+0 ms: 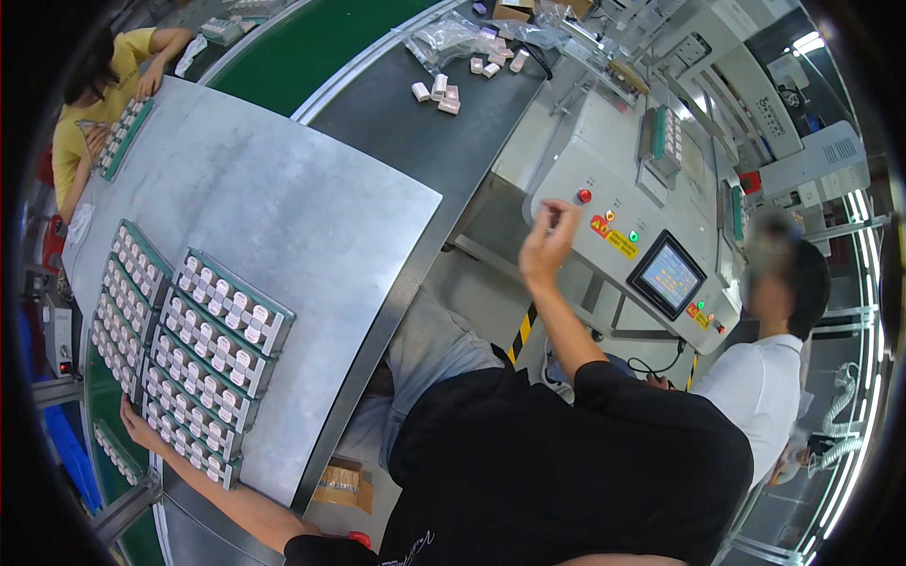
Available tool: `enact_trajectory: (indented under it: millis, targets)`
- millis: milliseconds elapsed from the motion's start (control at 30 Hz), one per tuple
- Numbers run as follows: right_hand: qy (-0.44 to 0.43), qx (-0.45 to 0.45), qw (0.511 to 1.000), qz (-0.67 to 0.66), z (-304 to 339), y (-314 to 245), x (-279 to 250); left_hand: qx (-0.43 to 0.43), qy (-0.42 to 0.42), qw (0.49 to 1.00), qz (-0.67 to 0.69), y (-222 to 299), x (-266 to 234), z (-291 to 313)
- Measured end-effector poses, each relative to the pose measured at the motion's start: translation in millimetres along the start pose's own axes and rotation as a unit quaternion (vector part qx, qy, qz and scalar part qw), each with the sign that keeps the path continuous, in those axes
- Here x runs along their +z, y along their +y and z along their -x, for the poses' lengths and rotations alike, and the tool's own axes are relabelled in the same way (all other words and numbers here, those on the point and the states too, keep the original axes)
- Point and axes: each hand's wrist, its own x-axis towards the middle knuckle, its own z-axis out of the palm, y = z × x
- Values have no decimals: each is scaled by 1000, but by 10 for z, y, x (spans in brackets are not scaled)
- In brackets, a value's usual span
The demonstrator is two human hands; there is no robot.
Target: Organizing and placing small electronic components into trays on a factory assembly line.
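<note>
My left hand [142, 430] rests at the near left end of the green trays, its fingers stretched along a tray's edge. Beside it lie several green trays [209, 363], side by side on the metal table and filled with rows of small white-and-grey pieces. A second group of such trays [123, 311] lies just left of them. My right hand [551, 238] is raised in the air before the machine's control panel [618, 222], near a red button [585, 196]. Its fingers are curled, with nothing visible in them.
Loose white pieces [442, 92] and clear plastic bags [448, 42] lie on the dark bench at the back. A touchscreen [667, 274] sits on the machine. One co-worker in yellow [132, 57] handles a tray at far left; another in white [755, 387] is at right.
</note>
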Motion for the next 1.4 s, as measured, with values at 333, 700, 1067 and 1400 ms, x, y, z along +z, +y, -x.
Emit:
enact_trajectory:
  millis: [333, 700, 1067, 1400]
  targets:
    - [-295, -69, 894, -331, 197, -1941, 1556, 128, 27, 989, -62, -555, 5, -159]
    - [-404, -70, 842, -352, 966, -2432, 3125, 97, 106, 988, 53, 376, 293, 407]
    - [-531, -185, 762, -323, 973, -2629, 2832, 31, 102, 981, 161, 740, 119, 601]
    - [-549, -155, 753, -329, 978, -2713, 2683, 3, 73, 980, 188, 621, 139, 588]
